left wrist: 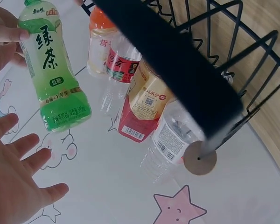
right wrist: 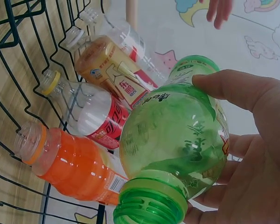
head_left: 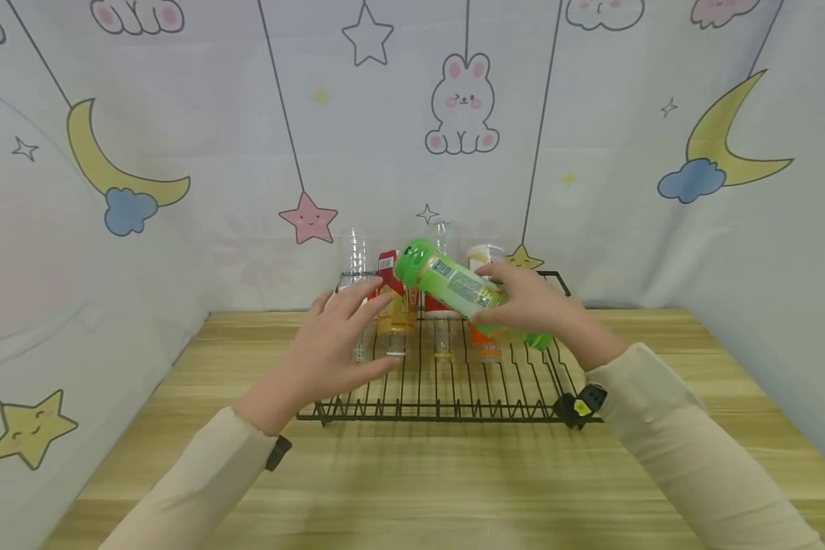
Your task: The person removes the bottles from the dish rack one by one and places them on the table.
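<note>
A green tea bottle (head_left: 450, 286) with a green and white label is in my right hand (head_left: 532, 302), its fingers and thumb around the middle. It tilts, base to the upper left and neck to the lower right; the neck (right wrist: 151, 205) has no cap. My left hand (head_left: 330, 340) spreads its fingers left of the bottle, holding nothing. Behind both hands, a black wire rack (head_left: 412, 418) holds several bottles neck down: a clear one (left wrist: 170, 140), a yellow and red one (right wrist: 114, 70), a red-labelled one (right wrist: 95, 109) and an orange one (right wrist: 74, 161).
The rack stands on a wood-grain table (head_left: 412, 481). A white cloth (head_left: 392, 137) printed with moons, stars and a rabbit hangs behind it and along both sides. Black straps (head_left: 580, 405) circle the wrists.
</note>
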The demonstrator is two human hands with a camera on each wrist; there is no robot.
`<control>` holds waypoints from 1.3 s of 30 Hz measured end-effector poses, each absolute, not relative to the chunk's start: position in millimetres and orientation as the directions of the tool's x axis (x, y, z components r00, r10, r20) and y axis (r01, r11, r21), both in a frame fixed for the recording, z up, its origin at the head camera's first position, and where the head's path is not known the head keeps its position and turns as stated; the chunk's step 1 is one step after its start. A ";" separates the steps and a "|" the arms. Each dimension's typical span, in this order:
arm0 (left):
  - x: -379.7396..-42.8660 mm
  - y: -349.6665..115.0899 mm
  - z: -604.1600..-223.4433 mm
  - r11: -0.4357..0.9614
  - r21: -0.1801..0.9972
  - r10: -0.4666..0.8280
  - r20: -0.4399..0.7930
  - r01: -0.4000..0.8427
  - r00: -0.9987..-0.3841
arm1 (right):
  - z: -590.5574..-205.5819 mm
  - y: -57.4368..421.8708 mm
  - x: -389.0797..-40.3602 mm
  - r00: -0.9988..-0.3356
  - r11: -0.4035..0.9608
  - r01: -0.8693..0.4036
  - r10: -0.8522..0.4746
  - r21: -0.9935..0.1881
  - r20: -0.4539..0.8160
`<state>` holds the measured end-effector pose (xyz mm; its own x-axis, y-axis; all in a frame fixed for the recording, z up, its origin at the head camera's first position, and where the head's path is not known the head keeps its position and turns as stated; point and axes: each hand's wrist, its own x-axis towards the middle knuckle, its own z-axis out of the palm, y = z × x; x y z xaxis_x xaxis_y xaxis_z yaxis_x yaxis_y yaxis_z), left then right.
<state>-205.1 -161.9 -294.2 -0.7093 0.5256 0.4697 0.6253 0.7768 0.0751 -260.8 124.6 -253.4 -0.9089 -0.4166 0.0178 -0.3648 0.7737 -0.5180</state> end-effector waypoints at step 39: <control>-222.1 -132.5 -298.3 0.724 -0.095 0.622 0.517 0.684 -0.587 | -254.8 96.2 -239.0 -0.827 0.713 -0.463 -0.561 -0.526 -0.034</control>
